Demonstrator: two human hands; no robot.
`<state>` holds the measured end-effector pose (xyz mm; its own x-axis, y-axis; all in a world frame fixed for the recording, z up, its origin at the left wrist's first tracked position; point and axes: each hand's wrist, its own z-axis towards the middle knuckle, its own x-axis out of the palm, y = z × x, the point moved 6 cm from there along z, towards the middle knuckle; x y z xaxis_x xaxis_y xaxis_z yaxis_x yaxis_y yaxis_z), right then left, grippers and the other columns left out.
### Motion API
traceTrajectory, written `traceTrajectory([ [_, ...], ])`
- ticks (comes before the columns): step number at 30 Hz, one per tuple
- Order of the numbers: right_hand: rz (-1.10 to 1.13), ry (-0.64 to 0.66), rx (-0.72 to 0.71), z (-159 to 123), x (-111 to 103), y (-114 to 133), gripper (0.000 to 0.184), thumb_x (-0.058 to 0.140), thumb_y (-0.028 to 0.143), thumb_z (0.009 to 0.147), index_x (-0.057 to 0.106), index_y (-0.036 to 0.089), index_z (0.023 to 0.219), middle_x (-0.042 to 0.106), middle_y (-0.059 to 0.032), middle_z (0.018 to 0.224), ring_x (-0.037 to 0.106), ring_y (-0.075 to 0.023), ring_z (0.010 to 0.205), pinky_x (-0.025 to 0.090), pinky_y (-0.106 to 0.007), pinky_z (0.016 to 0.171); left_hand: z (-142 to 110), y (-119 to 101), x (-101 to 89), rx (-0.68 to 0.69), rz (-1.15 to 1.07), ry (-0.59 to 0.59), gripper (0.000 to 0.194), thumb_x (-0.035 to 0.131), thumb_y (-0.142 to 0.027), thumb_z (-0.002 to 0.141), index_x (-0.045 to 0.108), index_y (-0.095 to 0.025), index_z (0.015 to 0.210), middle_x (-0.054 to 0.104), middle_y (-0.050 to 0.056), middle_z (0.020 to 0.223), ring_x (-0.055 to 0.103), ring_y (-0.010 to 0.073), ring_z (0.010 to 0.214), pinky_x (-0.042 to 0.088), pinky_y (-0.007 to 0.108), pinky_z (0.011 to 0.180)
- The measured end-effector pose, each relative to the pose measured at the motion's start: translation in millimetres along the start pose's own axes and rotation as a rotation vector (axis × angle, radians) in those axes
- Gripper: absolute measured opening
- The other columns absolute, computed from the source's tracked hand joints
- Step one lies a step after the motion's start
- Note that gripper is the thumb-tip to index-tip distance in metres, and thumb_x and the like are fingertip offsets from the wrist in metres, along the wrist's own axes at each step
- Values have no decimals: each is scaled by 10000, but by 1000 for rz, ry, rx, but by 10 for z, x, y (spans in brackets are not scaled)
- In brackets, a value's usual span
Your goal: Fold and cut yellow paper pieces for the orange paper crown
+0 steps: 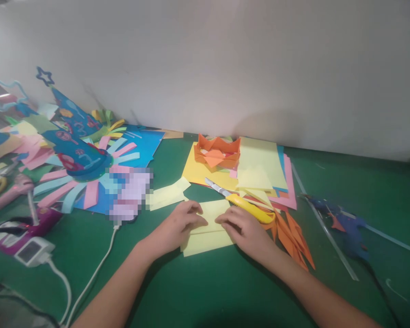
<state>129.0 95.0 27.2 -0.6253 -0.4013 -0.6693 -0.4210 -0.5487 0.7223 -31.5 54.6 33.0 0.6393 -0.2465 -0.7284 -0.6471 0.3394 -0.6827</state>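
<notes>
A pale yellow sheet of paper (pixel 210 218) lies on the green table in front of me, with a crease or folded edge running across its lower part. My left hand (pixel 182 225) grips its left side, fingers bent and thumb close to them. On the right side, my right hand (pixel 244 230) holds the same paper with fingers curled together. A yellow box cutter (pixel 251 208) with its blade out lies just beyond my right hand. Orange folded paper pieces (pixel 292 239) lie to the right of that hand. Another pale yellow paper piece (pixel 167 193) rests beyond my left hand.
An orange paper crown shape (pixel 217 152) sits on stacked coloured sheets (pixel 259 159) at the back. Blue party hats (pixel 77 152) with paper fringes, a pixelated phone (pixel 131 193) and a pink glue gun (pixel 13 193) are at left. A blue glue gun (pixel 348 228) lies right, near a clear stick (pixel 335 243).
</notes>
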Motion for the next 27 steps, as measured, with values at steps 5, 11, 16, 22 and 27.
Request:
traceTrajectory([
  [5,-5,-3,-33,-14,9,3,243,467,129,873,694,199,921,569,-54,794,551,-174,770,444,-302,671,-5,15,-7,14,-1,7,354,395,-33,865,652,-233,1005,492,69,1155,470,192,1104,448,326,913],
  [11,-21,-13,-56,-20,8,-9,273,468,117,864,715,218,926,550,-44,770,540,-166,744,439,-294,644,-4,11,-1,25,17,7,357,412,-41,868,661,-245,1024,515,64,1127,484,187,1082,456,318,890],
  [16,-19,-6,-50,-18,10,-5,270,473,107,862,713,211,929,551,-45,781,542,-167,756,439,-298,655,27,-39,-21,21,57,-14,208,490,-151,888,658,-226,985,545,61,1053,494,191,1026,449,328,881],
  [22,-1,-3,-33,-13,21,-13,273,480,102,857,714,222,927,549,-41,780,541,-167,759,435,-295,654,41,-65,-28,38,62,-23,215,464,-150,902,651,-222,982,547,66,1037,498,189,997,453,328,851],
  [27,-23,4,-29,-10,27,-12,290,461,89,856,715,210,927,554,-46,778,539,-168,760,432,-297,653,27,-8,-2,29,56,-7,290,436,-111,897,673,-247,993,530,64,1066,496,188,1023,452,319,860],
])
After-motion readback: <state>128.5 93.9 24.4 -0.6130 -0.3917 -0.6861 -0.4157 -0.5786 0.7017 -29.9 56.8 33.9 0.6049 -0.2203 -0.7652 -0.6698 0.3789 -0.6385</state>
